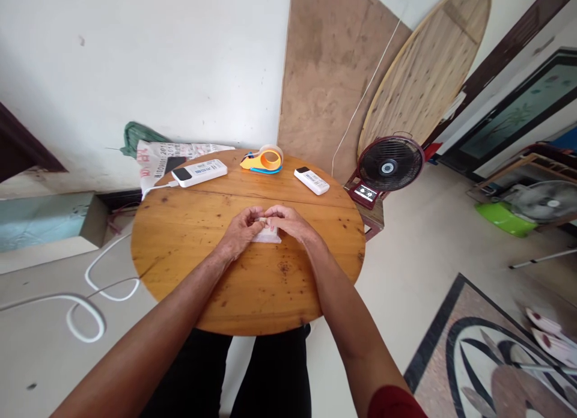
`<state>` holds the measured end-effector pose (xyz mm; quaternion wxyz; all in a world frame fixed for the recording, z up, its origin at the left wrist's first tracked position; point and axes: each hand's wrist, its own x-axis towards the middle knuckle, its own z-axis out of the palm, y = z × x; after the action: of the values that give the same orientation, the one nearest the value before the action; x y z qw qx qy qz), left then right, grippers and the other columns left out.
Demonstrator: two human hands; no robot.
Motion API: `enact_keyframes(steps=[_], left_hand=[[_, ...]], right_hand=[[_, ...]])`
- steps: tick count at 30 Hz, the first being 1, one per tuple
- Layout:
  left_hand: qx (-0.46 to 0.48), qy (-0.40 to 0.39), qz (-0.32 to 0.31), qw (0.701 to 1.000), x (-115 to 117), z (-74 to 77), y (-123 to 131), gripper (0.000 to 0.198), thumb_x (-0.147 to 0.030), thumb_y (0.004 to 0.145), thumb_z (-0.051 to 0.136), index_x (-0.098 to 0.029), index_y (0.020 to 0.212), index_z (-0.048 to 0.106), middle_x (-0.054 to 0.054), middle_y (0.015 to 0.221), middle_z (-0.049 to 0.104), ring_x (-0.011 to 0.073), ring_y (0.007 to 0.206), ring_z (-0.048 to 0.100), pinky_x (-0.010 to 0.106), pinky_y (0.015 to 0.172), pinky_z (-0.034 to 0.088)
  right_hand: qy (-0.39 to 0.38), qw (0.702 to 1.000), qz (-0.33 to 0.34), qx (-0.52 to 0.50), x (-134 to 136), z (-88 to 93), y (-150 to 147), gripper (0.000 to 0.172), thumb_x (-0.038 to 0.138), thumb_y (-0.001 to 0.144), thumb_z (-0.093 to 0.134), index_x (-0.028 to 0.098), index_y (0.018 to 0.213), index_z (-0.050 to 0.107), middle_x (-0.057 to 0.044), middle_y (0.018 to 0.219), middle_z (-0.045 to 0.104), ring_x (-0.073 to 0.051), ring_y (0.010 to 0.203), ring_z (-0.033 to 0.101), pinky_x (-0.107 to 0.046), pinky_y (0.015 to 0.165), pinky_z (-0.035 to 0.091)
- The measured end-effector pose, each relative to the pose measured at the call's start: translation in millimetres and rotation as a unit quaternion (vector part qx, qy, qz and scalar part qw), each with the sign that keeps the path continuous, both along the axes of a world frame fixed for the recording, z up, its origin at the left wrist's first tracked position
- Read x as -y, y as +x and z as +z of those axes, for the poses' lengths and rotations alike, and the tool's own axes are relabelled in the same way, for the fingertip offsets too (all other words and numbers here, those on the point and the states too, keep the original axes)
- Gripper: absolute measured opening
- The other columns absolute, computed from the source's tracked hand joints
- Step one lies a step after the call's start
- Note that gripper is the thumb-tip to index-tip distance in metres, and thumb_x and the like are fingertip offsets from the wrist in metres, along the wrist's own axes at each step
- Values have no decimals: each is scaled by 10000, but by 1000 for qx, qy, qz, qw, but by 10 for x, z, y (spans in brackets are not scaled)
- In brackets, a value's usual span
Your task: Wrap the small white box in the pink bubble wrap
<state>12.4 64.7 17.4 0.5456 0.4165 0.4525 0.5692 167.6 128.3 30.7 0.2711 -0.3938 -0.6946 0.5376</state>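
My left hand (246,230) and my right hand (288,221) meet near the middle of the round wooden table (202,292). Between them is a small whitish plastic packet (267,238), with faint reddish marks on top. Its clear near edge sticks out toward me, low over the tabletop. Fingers of both hands are bent in and closed on the packet, thumbs on top. The hands cover most of it, so its contents cannot be made out.
An orange and blue tape dispenser (262,160) lies at the table's far side. Left of it is a white power bank-like device (201,173) with a cable; a smaller one (312,181) lies to the right. A dark red fan (388,164) stands beyond the right edge.
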Motion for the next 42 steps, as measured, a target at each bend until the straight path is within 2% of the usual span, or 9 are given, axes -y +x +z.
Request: enact_keyframes(steps=[8, 14, 19, 27, 34, 42], left_hand=[[-11, 3, 4, 1000, 35, 55, 19, 546, -393, 554, 776, -183, 1010, 562, 30, 997, 683, 170, 832, 618, 302, 749, 477], [-16, 5, 5, 1000, 56, 71, 13, 533, -392, 566, 780, -172, 1006, 575, 31, 999, 664, 167, 843, 610, 297, 751, 470], [-15, 1, 9, 1000, 45, 62, 8, 546, -391, 565, 781, -177, 1018, 564, 27, 991, 663, 164, 847, 600, 297, 762, 466], [-9, 4, 8, 1000, 54, 79, 5, 529, -363, 562, 770, -179, 1015, 568, 27, 985, 665, 167, 841, 605, 300, 761, 464], [-4, 7, 4, 1000, 49, 61, -1, 514, -328, 567, 740, -185, 1029, 564, 23, 967, 676, 169, 833, 608, 298, 755, 467], [32, -28, 44, 998, 20, 50, -12, 480, -265, 543, 701, -182, 1005, 600, 41, 1020, 679, 185, 885, 605, 306, 778, 466]], right_hand=[[-8, 1000, 17, -17, 34, 30, -4, 229, 278, 718, 669, 181, 923, 637, 39, 716, 609, -97, 638, 522, -213, 586, 391], [-23, 999, -17, -41, 23, 70, 19, 202, 313, 749, 619, 183, 898, 663, 23, 790, 662, -112, 713, 562, -230, 684, 419], [-32, 998, 23, -48, 27, 43, 16, 260, 263, 690, 671, 174, 934, 651, 23, 769, 650, -107, 689, 552, -220, 651, 417], [-29, 998, 6, -50, 13, 35, 7, 226, 289, 714, 661, 183, 913, 663, 15, 825, 676, -114, 734, 576, -232, 690, 429], [-26, 998, 25, -50, 23, -4, -10, 245, 287, 716, 680, 177, 932, 644, 31, 732, 632, -101, 652, 538, -221, 618, 406], [-45, 997, -24, -56, 34, 54, -8, 194, 290, 746, 640, 188, 910, 658, 28, 759, 665, -121, 700, 580, -236, 670, 435]])
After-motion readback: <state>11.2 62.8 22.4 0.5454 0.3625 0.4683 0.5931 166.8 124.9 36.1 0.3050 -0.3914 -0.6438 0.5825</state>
